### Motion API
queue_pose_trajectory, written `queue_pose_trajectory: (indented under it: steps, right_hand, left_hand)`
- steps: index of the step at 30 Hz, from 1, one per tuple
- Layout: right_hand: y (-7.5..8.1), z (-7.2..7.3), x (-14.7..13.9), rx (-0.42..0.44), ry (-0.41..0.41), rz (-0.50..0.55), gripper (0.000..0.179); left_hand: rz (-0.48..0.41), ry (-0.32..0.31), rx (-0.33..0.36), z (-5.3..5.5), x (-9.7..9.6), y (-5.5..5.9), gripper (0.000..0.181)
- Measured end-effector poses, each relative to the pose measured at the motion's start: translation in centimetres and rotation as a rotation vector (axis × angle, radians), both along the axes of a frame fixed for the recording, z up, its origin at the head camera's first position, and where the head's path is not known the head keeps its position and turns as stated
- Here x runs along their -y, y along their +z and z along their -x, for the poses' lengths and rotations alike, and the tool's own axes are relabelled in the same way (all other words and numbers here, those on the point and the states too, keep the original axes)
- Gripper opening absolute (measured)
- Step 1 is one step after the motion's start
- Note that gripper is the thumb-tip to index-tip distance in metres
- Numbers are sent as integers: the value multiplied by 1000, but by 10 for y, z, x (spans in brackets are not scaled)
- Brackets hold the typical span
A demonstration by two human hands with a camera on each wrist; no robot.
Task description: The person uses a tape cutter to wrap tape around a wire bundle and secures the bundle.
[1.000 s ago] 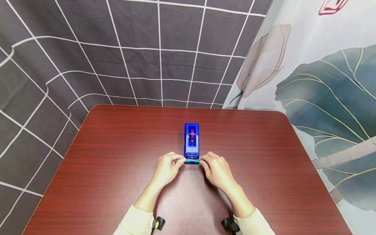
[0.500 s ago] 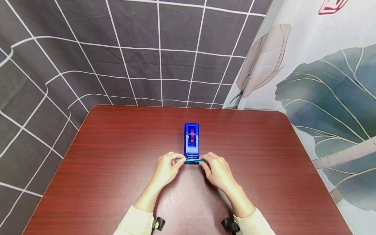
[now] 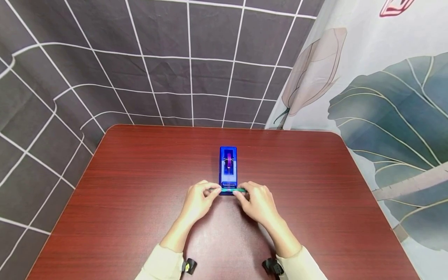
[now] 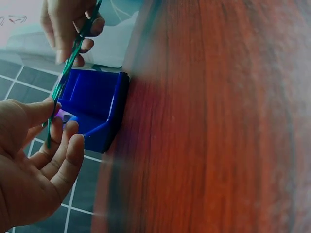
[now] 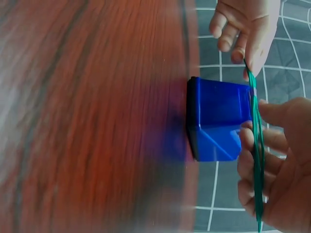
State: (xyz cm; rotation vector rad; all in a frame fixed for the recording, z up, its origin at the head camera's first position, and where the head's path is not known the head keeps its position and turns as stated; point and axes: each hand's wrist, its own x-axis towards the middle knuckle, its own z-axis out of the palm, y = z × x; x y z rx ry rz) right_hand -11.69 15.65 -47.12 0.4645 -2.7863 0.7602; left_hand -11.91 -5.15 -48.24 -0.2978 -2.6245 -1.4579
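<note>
A blue tape dispenser [image 3: 228, 178] with a purple roll of tape [image 3: 229, 160] stands on the table, its near end towards me. Across that near end runs a thin bundle of green strands [image 3: 229, 190], roughly level from side to side. My left hand [image 3: 198, 201] pinches the bundle's left end between thumb and fingers. On the other side my right hand [image 3: 258, 201] pinches it, thumb at the dispenser's right edge. In the right wrist view the bundle [image 5: 257, 145] extends past the right fingertips along the palm. A small purplish patch shows on it near the dispenser.
The reddish-brown wooden table [image 3: 140, 163] spreads around the dispenser. Behind and to the left hangs a dark grey cloth [image 3: 168, 70] with white grid lines. A white curtain with leaf prints [image 3: 392, 116] hangs at the right.
My right hand has shifted slightly left along the bundle, its thumb now over the dispenser's right edge. The left hand and dispenser have stayed in place.
</note>
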Motion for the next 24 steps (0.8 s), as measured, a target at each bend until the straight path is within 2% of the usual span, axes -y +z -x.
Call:
queue_pose_trajectory:
  steps: [7, 10, 13, 15, 20, 24]
  right_hand:
    - [1, 11, 14, 182, -175, -100, 51]
    - [1, 15, 16, 218, -210, -115, 59]
    - [0, 17, 17, 226, -214, -113, 60]
    - [0, 18, 17, 225, -207, -105, 59]
    - [-1, 18, 16, 212, -180, -94, 58]
    - [-1, 17, 16, 199, -170, -87, 59]
  left_hand:
    - [58, -6, -21, 2, -2, -2, 6]
    - [103, 31, -39, 3, -3, 0, 8]
    - [120, 93, -74, 7, -7, 3, 11]
    - [107, 109, -79, 11, -10, 6, 14]
    - [131, 46, -40, 25, -17, 12, 17]
    - [168, 19, -22, 33, -20, 17, 15]
